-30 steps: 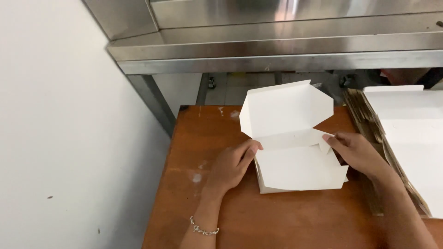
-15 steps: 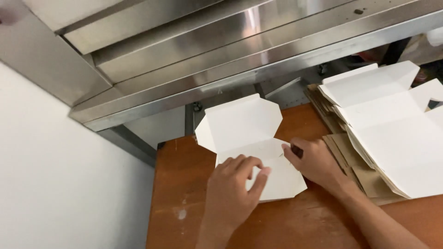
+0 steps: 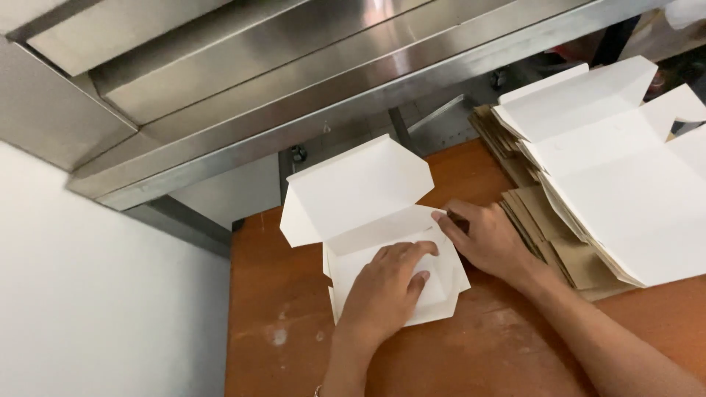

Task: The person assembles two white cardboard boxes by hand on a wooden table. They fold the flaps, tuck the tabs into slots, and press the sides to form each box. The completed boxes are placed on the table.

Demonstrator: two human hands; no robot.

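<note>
Near the table's (image 3: 515, 367) back edge, left hand (image 3: 382, 290) presses flat inside the white box (image 3: 368, 220), fingers together; right hand (image 3: 489, 239) pinches its right wall.

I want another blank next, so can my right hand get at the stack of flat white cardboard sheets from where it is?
Probably yes: the right hand rests at the white box's edge, beside the stack, nothing between.

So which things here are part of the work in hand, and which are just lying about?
In hand:
- white folding box, lid open
- left hand, pressing inside the box
- right hand, at the box's right edge

Lying about:
- stack of flat box blanks
- wooden table
- steel shelf
</note>
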